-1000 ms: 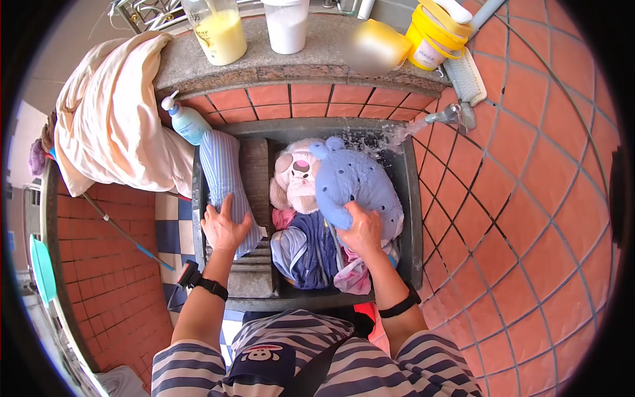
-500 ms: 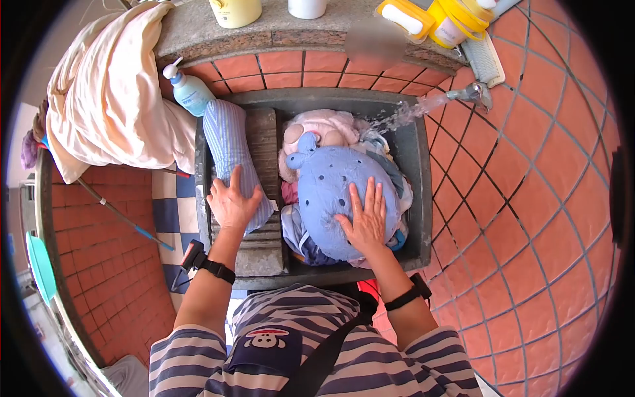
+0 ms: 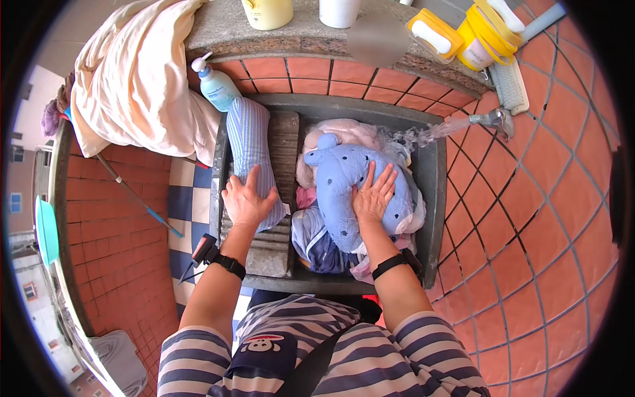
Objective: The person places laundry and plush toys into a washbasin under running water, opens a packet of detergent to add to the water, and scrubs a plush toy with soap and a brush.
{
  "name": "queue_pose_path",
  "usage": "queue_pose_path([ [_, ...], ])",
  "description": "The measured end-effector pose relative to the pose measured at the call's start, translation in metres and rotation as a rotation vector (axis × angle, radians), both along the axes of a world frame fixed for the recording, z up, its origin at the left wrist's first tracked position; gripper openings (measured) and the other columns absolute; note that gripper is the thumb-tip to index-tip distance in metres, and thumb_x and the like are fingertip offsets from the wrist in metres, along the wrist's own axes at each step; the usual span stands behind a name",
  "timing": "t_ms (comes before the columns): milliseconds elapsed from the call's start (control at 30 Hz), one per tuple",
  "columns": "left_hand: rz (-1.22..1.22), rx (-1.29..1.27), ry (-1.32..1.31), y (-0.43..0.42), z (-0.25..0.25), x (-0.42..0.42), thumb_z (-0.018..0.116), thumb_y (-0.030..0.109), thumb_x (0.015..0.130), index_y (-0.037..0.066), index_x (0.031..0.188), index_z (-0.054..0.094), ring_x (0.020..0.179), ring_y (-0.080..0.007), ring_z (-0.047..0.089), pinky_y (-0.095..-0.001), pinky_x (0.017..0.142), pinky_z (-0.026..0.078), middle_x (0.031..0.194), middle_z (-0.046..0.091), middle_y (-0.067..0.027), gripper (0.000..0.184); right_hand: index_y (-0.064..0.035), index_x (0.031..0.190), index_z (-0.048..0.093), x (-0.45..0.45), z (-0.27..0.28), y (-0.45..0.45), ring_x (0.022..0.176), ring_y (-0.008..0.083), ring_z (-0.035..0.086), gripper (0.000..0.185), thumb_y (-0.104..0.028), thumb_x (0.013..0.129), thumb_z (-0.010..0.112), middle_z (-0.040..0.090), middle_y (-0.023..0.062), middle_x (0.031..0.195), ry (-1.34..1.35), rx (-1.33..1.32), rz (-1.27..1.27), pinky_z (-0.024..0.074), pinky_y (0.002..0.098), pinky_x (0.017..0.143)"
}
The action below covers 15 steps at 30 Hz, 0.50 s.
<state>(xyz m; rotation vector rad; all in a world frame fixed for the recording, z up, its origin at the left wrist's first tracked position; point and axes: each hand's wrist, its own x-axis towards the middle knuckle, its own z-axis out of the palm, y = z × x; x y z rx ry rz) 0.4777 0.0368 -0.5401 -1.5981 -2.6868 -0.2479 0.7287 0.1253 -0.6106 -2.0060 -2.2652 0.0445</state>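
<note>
My right hand (image 3: 375, 193) lies flat with spread fingers on a blue spotted plush toy (image 3: 337, 192), which dents under the palm. The toy rests on other wet laundry in the dark stone sink (image 3: 433, 218). Beneath it a pink plush (image 3: 307, 169) shows at the back, and a bundle of blue-purple cloth (image 3: 322, 243) at the front left. On the ribbed washboard (image 3: 284, 152) at the left stands a long blue-striped pillow (image 3: 250, 142). My left hand (image 3: 249, 198) is laid over its lower part with the fingers apart.
Water runs from a tap (image 3: 496, 121) at the right into the sink. A blue pump bottle (image 3: 218, 86) stands at the back left corner, beside a draped cream cloth (image 3: 139, 86). Yellow tubs (image 3: 479, 49) and a scrubbing brush (image 3: 433, 36) sit on the back ledge (image 3: 311, 45).
My right hand has pushed further up the plush toy, which is now more dented and folded. More of the cloth at the front shows. My left hand stays on the striped pillow.
</note>
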Motion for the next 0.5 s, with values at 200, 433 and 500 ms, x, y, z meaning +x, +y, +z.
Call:
queue_pose_path([
  [200, 0.212, -0.033, -0.135, -0.001, -0.003, -0.009, 0.069, 0.059, 0.062, 0.015, 0.141, 0.029, 0.105, -0.0362, 0.052, -0.0472, 0.087, 0.043, 0.109, 0.052, -0.0213, 0.099, -0.0146, 0.143, 0.027, 0.022, 0.028, -0.023, 0.134, 0.0433, 0.016, 0.082, -0.04, 0.076, 0.065, 0.016, 0.0267, 0.146, 0.146, 0.022, 0.135, 0.0218, 0.0509, 0.104],
  [433, 0.252, -0.345, -0.554, 0.003, -0.004, -0.035, 0.076, 0.063, 0.052, 0.0, 0.143, 0.01, 0.114, -0.0362, 0.052, -0.0392, 0.095, 0.043, 0.125, 0.048, -0.0291, 0.128, -0.0143, 0.143, 0.022, 0.1, 0.058, -0.032, 0.127, 0.0443, 0.032, 0.093, -0.046, 0.071, 0.07, 0.03, 0.029, 0.138, 0.172, 0.093, -0.048, 0.0294, 0.0517, 0.1],
  [500, 0.206, -0.33, -0.501, -0.002, 0.013, -0.026, 0.077, 0.06, 0.052, -0.005, 0.141, 0.012, 0.115, -0.0365, 0.051, -0.0381, 0.095, 0.043, 0.125, 0.048, -0.0297, 0.128, -0.013, 0.143, 0.019, 0.111, 0.037, -0.039, 0.12, 0.044, 0.041, 0.099, -0.048, 0.068, 0.073, 0.033, 0.0291, 0.136, 0.549, -0.339, -0.206, 0.0369, 0.046, 0.096],
])
